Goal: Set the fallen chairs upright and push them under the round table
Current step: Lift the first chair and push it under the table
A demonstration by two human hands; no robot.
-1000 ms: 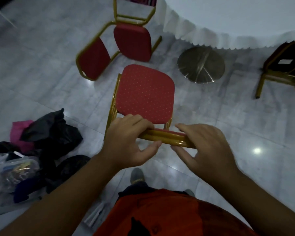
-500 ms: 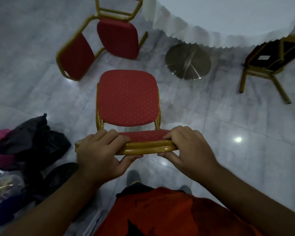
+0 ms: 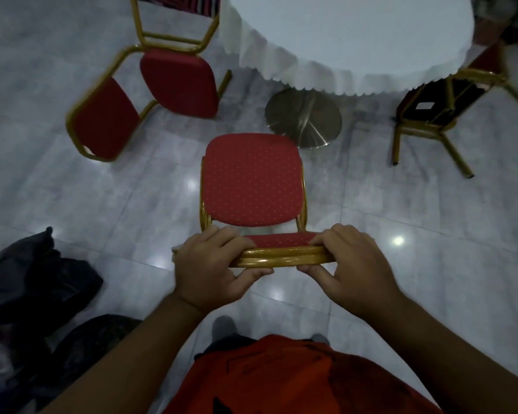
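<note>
A red-cushioned chair with a gold frame stands upright right in front of me, its seat facing the round table. My left hand and my right hand both grip the top rail of its backrest. The table has a white scalloped cloth and a round metal base just beyond the seat. A second red chair lies on its side at the upper left. A third chair lies tipped over at the right, its legs sticking out.
A heap of dark bags and clothes lies on the floor at my lower left. The floor is glossy grey tile with light spots. My shoes show below the orange shirt.
The chair has turned from skewed to square with the table and moved closer to the table's base. My hands have slid apart on the top rail.
</note>
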